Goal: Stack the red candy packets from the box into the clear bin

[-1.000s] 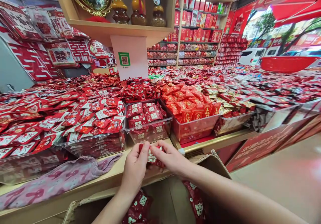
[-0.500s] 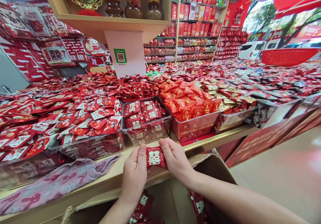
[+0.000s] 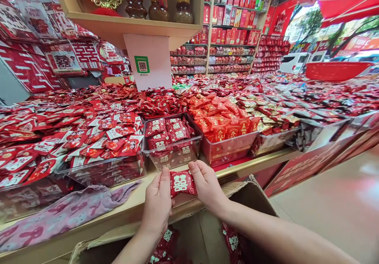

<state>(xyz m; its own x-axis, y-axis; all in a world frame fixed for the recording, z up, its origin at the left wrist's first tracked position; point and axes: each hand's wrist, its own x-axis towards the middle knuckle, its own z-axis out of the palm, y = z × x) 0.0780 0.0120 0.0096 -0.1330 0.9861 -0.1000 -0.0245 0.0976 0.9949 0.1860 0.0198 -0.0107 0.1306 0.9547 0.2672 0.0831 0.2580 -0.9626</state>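
A small dark-red candy packet (image 3: 181, 182) with white double-happiness print is stretched level between my two hands. My left hand (image 3: 158, 201) pinches its left end, and my right hand (image 3: 207, 183) pinches the right end; both sets of fingers are closed. Just beyond them stands a clear plastic bin (image 3: 174, 159) filled with rows of matching packets. Beneath my forearms is an open cardboard box (image 3: 204, 232), with more dark-red packets (image 3: 164, 244) inside at the left and right. My forearms hide part of the box.
A pink patterned cloth (image 3: 71, 212) lies along the counter edge at left. Beside the middle bin sit a bin of orange-red packets (image 3: 226, 133) and heaps of red-and-white packets (image 3: 97, 137). A shelf (image 3: 133, 24) overhangs the counter, and a red basket (image 3: 337, 70) rests at far right.
The packet has shifted slightly left and its printed face shows more fully between my hands. Both hands keep their hold, and the view has moved a little.
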